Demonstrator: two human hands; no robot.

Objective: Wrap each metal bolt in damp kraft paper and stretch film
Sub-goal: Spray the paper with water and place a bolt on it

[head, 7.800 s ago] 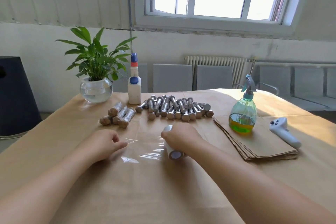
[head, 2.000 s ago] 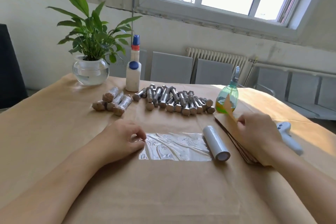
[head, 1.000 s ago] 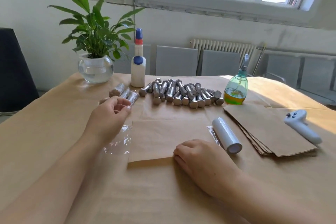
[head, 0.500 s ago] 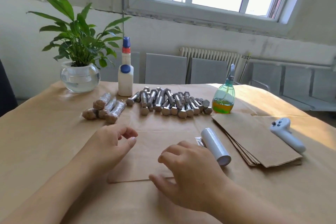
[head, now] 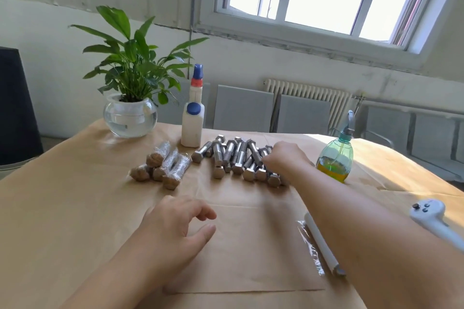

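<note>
Threaded steel hex bolts (head: 238,160) are heaped near the table's far edge; the right hand (head: 283,158) rests on them, its finger state hidden. A flat kraft sheet (head: 251,246) is pressed by the left hand (head: 175,228), fingers relaxed apart. A glossy stretch-film roll (head: 321,246) lies at the sheet's right edge.

We see a tan, kraft-brown worktop (head: 62,195) with a sheet of kraft paper (head: 251,246) of the same brown at lower centre. The bolts (head: 236,158) at centre are shiny silver-grey. Left of them, the wrapped bolts (head: 163,165) show brown under glossy clear film. The bottle (head: 192,123) is white with a blue cap and a red-and-blue nozzle. The spray bottle (head: 335,158) at right is translucent green with yellow-orange liquid. The plant (head: 135,63) at upper left has deep green leaves in a clear glass bowl (head: 130,118). The film roll (head: 321,246) is white, the controller (head: 431,218) pale grey-white.
</note>
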